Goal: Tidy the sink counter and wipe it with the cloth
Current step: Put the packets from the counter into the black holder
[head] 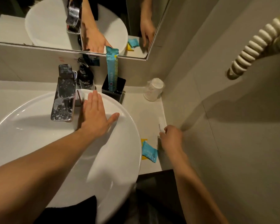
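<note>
My left hand (95,117) lies flat and open on the far rim of the white basin (116,167), just right of the chrome tap (64,94). On the pale counter (145,113) to the right, my right hand (172,137) is curled with its fingertips on a small white packet (160,122) lying by the wall. A blue sachet (149,151) rests on a yellow one (143,142) just left of that hand. A tall blue packet (112,68) stands in a black holder (114,88). No cloth is visible.
A wrapped paper cup (153,89) lies in the back right corner. A dark soap pump bottle (85,75) stands behind the tap. The mirror (71,21) hangs above, and a coiled hose (255,44) is on the right wall. The counter strip is narrow.
</note>
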Demonstrator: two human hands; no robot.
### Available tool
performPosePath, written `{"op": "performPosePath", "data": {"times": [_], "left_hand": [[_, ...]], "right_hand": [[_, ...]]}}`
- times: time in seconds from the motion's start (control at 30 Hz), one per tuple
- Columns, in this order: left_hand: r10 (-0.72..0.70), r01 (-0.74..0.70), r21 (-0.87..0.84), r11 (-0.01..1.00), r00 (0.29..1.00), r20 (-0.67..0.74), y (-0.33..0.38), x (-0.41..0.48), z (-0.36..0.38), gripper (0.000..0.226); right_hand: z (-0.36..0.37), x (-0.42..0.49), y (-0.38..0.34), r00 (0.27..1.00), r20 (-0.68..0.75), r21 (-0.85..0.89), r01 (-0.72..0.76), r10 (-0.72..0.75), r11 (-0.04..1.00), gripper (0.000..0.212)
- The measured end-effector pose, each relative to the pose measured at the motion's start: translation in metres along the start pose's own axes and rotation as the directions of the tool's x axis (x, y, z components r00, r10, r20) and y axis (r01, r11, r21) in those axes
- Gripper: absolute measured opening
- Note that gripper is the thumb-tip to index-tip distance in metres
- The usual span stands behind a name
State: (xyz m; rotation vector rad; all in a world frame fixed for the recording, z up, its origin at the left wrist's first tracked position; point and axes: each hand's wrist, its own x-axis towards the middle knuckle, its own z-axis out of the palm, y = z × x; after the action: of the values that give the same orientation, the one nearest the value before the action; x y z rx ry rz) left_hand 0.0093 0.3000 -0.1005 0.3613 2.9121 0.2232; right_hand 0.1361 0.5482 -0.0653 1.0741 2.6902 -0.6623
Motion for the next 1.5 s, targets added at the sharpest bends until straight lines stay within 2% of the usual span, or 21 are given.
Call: {"op": "performPosePath", "data": {"times": [0.13, 0.37, 0.6, 0.77, 0.87, 0.93, 0.97, 1.07, 1.23, 1.37, 1.5], "left_hand": [[0.003, -0.003, -0.003, 1.0, 1.0, -0.011, 0.0, -0.001, 0.0, 0.109], [0.005, -0.004, 0.02, 1.0, 1.0, -0.028, 0.0, 0.0, 0.001, 0.109], [0.003, -0.003, -0.005, 1.0, 0.999, -0.038, 0.001, -0.001, 0.001, 0.109], [0.009, -0.01, -0.026, 1.0, 0.999, -0.031, 0.001, -0.002, 0.0, 0.109], [0.011, -0.011, -0.027, 1.0, 1.0, -0.024, 0.001, -0.002, 0.001, 0.109], [0.01, -0.01, -0.03, 1.0, 1.0, -0.017, 0.001, -0.002, 0.002, 0.109], [0.009, -0.009, -0.028, 1.0, 1.0, -0.012, 0.001, -0.001, 0.002, 0.109], [0.013, -0.013, -0.022, 1.0, 1.0, -0.008, 0.001, -0.001, 0.002, 0.109], [0.007, -0.007, -0.02, 1.0, 1.0, -0.005, 0.002, 0.0, 0.002, 0.108], [0.017, -0.017, -0.052, 0.998, 1.0, 0.004, 0.001, -0.001, 0.0, 0.108], [0.027, -0.027, -0.101, 0.994, 1.0, -0.002, 0.0, -0.001, 0.001, 0.109]], "right_hand": [[0.01, -0.007, 0.005, 0.999, 0.041, -0.187, 0.001, 0.007, 0.982, 0.022], [0.025, -0.002, 0.004, 1.0, 0.029, -0.282, 0.006, 0.002, 0.959, 0.013], [0.027, 0.003, -0.001, 0.999, 0.026, -0.193, -0.037, 0.043, 0.98, 0.017], [0.022, 0.011, -0.005, 0.987, 0.115, -0.093, -0.102, 0.113, 0.99, 0.02], [0.022, 0.014, -0.005, 0.989, 0.105, -0.035, -0.1, 0.103, 0.994, 0.009], [0.02, 0.015, -0.006, 0.996, 0.071, 0.014, -0.063, 0.061, 0.998, 0.028], [0.016, 0.015, -0.009, 0.999, 0.042, 0.061, -0.035, 0.032, 0.998, 0.03], [-0.004, 0.012, -0.036, 0.996, -0.058, 0.257, 0.073, -0.06, 0.964, 0.025], [-0.034, 0.019, -0.114, 0.951, -0.156, 0.509, 0.308, -0.267, 0.804, 0.009], [-0.036, 0.035, -0.171, 0.893, -0.168, 0.491, 0.442, -0.416, 0.75, 0.007], [-0.021, 0.053, -0.203, 0.875, -0.138, 0.429, 0.475, -0.464, 0.768, 0.004]]}}
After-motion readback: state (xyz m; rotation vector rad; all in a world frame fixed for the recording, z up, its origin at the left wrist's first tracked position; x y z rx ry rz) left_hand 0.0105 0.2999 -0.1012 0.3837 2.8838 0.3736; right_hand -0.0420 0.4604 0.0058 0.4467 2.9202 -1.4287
